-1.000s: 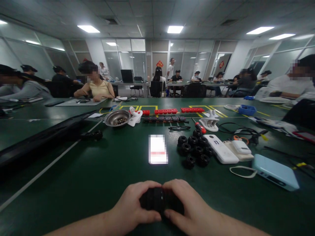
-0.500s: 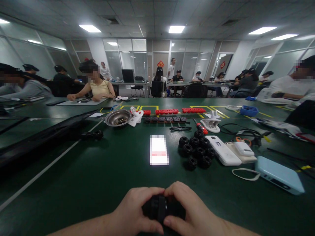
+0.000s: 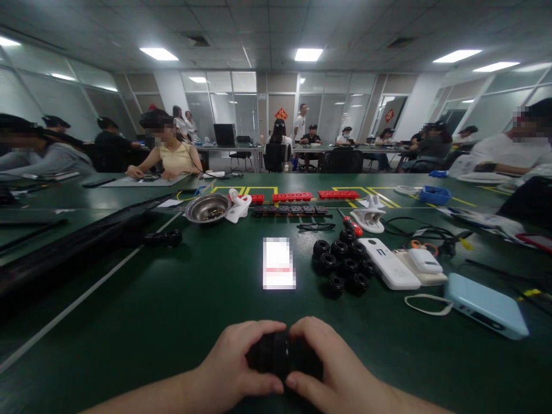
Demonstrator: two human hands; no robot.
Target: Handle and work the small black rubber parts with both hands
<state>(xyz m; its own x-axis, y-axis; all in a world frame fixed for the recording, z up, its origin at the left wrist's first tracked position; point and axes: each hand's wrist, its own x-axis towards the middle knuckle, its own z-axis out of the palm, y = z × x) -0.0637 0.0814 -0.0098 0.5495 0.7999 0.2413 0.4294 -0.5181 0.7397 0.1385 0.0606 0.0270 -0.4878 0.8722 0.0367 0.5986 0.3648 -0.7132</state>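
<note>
Low at the front edge of the green table, my left hand and my right hand both wrap around one small black round part, fingers curled over its top and thumbs under it. The part is mostly hidden between the hands. Farther out on the table lies a cluster of several similar black round parts, with a white card to their left.
White devices and a light blue power bank lie to the right, with cables and a white loop. A metal bowl, red and black part strips and a red-handled screwdriver sit farther back. Other people sit at surrounding tables.
Both hands stay clasped on the black part with only slight shifts of the fingers. The view has wobbled a little.
</note>
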